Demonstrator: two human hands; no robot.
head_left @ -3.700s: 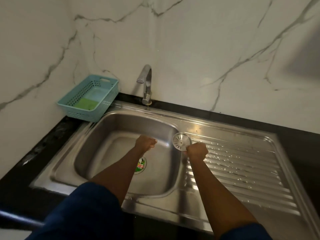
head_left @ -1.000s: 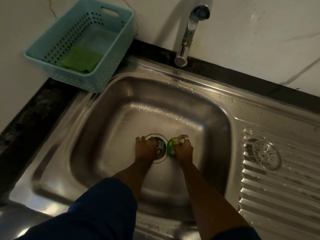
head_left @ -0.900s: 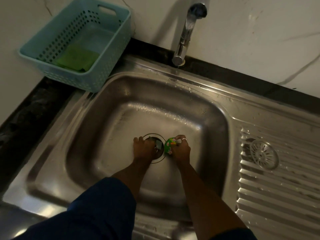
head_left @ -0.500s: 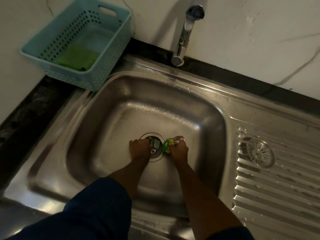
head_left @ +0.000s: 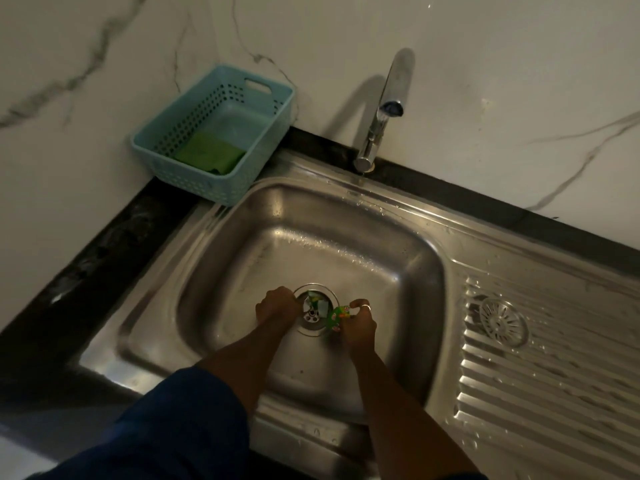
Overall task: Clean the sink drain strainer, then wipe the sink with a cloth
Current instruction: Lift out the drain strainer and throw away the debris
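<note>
Strainer (head_left: 503, 321) on drainboard; cloth (head_left: 209, 156) in basket (head_left: 194, 183).

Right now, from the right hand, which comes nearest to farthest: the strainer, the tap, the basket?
From the right hand:
1. Strainer, on the drainboard to its right.
2. Tap, at the back wall.
3. Basket, back left corner.

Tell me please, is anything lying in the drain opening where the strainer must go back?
Yes. The strainer lies on the drainboard, apart from the drain opening. Small scraps, pale and green, sit inside the opening. The left hand rests at its left edge, and the right hand holds a green scrap at its right edge.
</note>
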